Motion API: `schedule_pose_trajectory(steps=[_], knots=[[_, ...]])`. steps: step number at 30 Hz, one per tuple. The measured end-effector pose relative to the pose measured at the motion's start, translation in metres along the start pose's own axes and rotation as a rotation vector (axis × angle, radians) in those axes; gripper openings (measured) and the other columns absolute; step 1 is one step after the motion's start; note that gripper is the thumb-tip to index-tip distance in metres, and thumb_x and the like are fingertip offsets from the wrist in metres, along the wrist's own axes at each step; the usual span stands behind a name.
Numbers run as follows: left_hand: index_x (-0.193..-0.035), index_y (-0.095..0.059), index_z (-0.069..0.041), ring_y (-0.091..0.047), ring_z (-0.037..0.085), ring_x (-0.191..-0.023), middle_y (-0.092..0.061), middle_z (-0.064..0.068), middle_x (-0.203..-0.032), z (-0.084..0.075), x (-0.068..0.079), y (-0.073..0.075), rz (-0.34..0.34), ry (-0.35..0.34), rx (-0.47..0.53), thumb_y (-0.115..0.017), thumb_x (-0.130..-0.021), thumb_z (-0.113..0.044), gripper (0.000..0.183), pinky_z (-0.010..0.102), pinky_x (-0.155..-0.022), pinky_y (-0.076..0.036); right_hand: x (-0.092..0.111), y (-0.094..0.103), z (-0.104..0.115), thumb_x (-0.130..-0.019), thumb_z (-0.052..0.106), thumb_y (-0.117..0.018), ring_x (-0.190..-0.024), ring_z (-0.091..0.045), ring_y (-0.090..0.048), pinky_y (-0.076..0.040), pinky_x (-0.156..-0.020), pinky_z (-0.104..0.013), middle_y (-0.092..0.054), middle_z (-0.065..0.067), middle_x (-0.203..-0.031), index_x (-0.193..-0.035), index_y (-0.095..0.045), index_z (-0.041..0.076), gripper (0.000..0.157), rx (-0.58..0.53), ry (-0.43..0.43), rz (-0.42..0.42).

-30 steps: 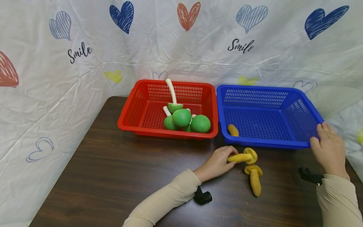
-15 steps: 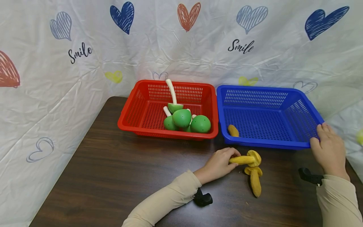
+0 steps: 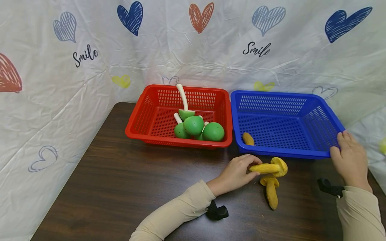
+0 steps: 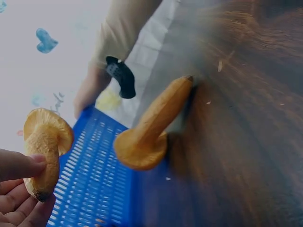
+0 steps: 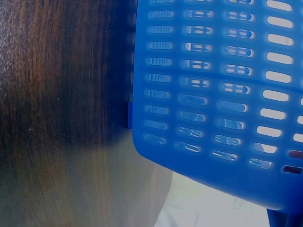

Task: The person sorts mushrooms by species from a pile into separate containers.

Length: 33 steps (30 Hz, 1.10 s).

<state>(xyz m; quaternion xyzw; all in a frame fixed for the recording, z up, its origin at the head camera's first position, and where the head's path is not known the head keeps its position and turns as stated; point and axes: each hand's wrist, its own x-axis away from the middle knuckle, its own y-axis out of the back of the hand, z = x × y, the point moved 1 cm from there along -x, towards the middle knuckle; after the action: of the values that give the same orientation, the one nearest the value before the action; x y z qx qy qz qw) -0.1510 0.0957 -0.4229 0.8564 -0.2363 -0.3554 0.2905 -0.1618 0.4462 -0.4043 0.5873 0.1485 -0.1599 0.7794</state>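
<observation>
My left hand (image 3: 236,174) pinches a yellow toy mushroom (image 3: 264,168) by the stem, its cap pointing right; the left wrist view shows the thumb (image 4: 35,163) pressed on the stem. Just below the held cap a second yellow mushroom (image 3: 272,195) lies on the table, stem toward me. My right hand (image 3: 351,160) holds the right rim of the blue basket (image 3: 286,152) near its front corner. Inside this basket, at the front left, is a brownish-yellow piece (image 3: 248,138), partly hidden by the wall. The right wrist view shows the basket's slotted outer wall (image 5: 213,175).
Left of the blue basket, nearly touching it, stands a red basket (image 3: 178,140). Several green-capped toy mushrooms (image 3: 193,125) with white stems lie in it, one stem rising above the rim. A printed white cloth (image 3: 181,43) hangs behind the dark wooden table (image 3: 120,187).
My left hand has shifted slightly right with the pinched mushroom, whose cap now extends past the mushroom lying below it. The right hand and both baskets have stayed put.
</observation>
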Motion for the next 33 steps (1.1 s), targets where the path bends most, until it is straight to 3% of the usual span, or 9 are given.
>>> schedule_pose_trajectory(steps=[11, 33], knots=[[-0.107, -0.062, -0.004, -0.061, 0.008, -0.089, -0.065, 0.005, -0.103, 0.001, -0.010, 0.014, -0.063, 0.005, 0.076, -0.071, -0.084, -0.010, 0.025, 0.005, -0.077, -0.041, 0.001, 0.001, 0.000, -0.089, 0.010, -0.032, -0.133, -0.049, -0.025, -0.016, -0.110, -0.052, -0.028, -0.041, -0.136, -0.131, -0.032, -0.023, 0.054, 0.005, -0.004, 0.000], [-0.109, -0.063, -0.004, -0.059, 0.004, -0.090, -0.064, 0.003, -0.105, 0.010, -0.026, 0.028, -0.116, 0.094, 0.053, -0.071, -0.084, -0.011, 0.027, 0.004, -0.077, -0.041, 0.001, 0.000, -0.001, -0.088, 0.010, -0.033, -0.133, -0.047, -0.025, -0.016, -0.109, -0.053, -0.029, -0.040, -0.136, -0.132, -0.033, -0.022, 0.054, 0.001, 0.005, -0.007]])
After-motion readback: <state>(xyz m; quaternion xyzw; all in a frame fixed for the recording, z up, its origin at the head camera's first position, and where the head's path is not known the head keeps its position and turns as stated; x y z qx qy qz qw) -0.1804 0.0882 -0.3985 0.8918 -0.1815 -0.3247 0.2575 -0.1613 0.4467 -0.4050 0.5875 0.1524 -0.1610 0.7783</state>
